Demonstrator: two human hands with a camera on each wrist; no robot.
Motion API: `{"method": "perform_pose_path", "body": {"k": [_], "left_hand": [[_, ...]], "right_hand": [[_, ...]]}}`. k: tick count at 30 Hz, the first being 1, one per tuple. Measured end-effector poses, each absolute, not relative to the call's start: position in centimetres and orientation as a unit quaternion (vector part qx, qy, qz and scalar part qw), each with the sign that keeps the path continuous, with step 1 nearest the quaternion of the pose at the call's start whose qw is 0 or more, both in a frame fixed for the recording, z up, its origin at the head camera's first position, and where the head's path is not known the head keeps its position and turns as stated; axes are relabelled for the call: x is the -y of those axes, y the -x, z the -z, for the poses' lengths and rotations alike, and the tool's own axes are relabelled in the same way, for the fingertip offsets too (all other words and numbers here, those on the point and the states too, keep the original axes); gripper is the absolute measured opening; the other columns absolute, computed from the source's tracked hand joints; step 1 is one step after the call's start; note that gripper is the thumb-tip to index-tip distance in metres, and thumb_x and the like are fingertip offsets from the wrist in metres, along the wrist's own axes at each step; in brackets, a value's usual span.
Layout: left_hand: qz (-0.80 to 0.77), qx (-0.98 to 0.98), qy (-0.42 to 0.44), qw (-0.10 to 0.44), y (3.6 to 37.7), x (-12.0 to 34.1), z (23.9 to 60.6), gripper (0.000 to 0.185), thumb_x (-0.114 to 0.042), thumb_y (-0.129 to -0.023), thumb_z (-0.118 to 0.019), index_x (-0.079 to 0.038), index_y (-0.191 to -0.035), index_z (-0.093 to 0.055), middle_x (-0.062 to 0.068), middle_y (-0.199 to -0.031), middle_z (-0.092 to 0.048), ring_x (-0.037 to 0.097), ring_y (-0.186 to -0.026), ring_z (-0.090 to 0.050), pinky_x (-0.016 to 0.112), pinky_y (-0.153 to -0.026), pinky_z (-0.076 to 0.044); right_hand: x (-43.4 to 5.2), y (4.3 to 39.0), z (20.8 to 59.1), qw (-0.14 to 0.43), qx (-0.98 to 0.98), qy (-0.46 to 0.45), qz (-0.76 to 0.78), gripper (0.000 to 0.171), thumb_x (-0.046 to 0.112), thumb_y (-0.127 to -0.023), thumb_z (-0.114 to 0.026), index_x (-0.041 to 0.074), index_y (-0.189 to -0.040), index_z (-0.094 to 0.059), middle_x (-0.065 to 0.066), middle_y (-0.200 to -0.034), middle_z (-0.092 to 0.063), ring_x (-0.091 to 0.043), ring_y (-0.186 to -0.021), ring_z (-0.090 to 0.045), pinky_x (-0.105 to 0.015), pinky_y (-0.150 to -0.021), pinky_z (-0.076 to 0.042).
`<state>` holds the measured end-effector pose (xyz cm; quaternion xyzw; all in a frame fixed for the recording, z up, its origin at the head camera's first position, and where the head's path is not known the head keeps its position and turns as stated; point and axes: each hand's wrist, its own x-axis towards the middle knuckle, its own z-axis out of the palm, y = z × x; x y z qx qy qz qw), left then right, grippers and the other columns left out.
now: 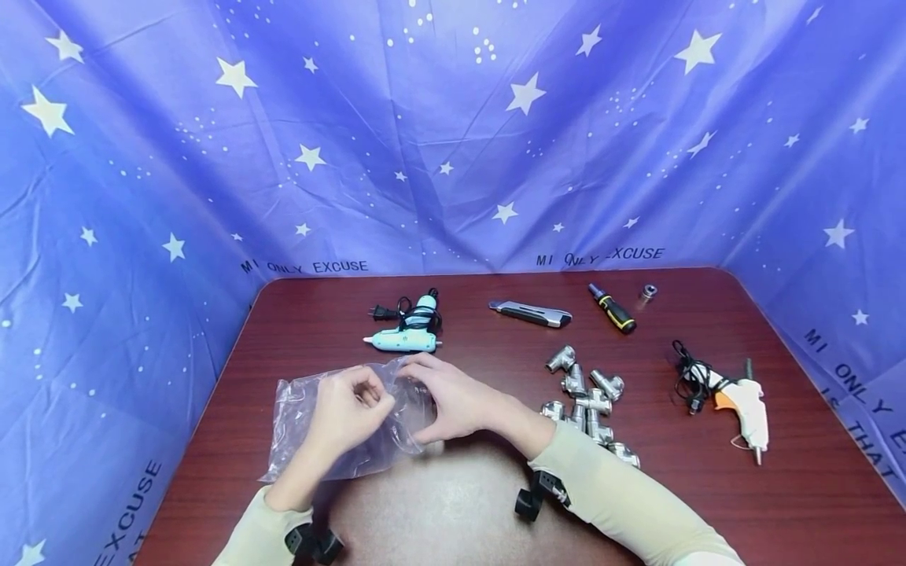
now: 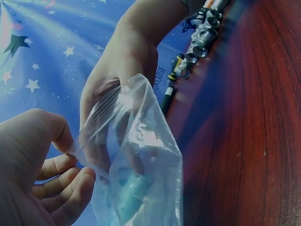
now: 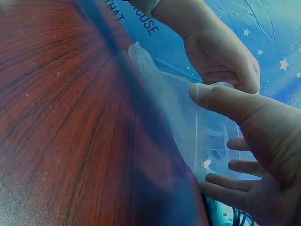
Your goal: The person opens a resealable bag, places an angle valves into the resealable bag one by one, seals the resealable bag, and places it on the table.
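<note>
the left hand (image 1: 348,413) pinched the edge of a clear plastic bag (image 1: 311,440) between thumb and curled fingers, and the right hand (image 1: 456,401) gripped the same bag at its mouth, thumb laid over the film, other fingers spread behind it. the bag lay crumpled on the dark red table (image 1: 708,487), near the front edge, between both forearms. just behind the hands sat a pale blue glue gun (image 1: 403,339) with its black cord. to the right lay a cluster of metal pipe fittings (image 1: 587,401), further right a white glue gun (image 1: 743,405). at the back lay a utility knife (image 1: 531,314) and a screwdriver (image 1: 613,308).
</note>
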<state>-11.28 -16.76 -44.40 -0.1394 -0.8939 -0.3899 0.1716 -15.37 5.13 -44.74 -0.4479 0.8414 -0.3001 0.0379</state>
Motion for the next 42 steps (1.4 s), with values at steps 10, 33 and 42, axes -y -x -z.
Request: {"method": "perform_pose_path", "body": {"k": [10, 33, 42], "left_hand": [[0.416, 0.878, 0.179, 0.153, 11.7, 16.9, 44.7, 0.016, -0.011, -0.081, -0.084, -0.018, -0.077, -0.071, -0.007, -0.068, -0.067, 0.002, -0.058, -0.060, 0.022, -0.055, -0.056], [0.245, 0.931, 0.249, 0.108, 12.4, 19.1, 48.7, 0.164, -0.089, -0.039, -0.088, -0.014, -0.170, -0.023, 0.012, -0.166, -0.044, 0.035, -0.150, -0.045, 0.063, -0.120, -0.043], [0.267, 0.921, 0.257, 0.119, 12.7, 19.4, 49.4, 0.162, -0.086, -0.039, -0.090, -0.012, -0.169, -0.027, 0.012, -0.163, -0.047, 0.035, -0.147, -0.047, 0.065, -0.119, -0.042]], "right_hand": [[-5.3, 15.1, 44.5, 0.045, -0.846, 0.449, 0.286, 0.103, 0.044, -0.072, -0.096, 0.003, -0.153, -0.046, -0.013, -0.156, -0.046, -0.024, -0.141, -0.054, -0.036, -0.119, -0.048], [-6.0, 15.2, 44.1, 0.058, -0.847, 0.450, 0.279, 0.114, 0.046, -0.073, -0.097, 0.007, -0.163, -0.037, -0.012, -0.163, -0.043, -0.025, -0.148, -0.049, -0.041, -0.122, -0.046], [-6.0, 14.8, 43.9, 0.058, -0.878, 0.394, 0.265, 0.115, 0.057, -0.077, -0.090, 0.019, -0.168, -0.032, -0.008, -0.164, -0.046, -0.026, -0.147, -0.052, -0.049, -0.116, -0.051]]}}
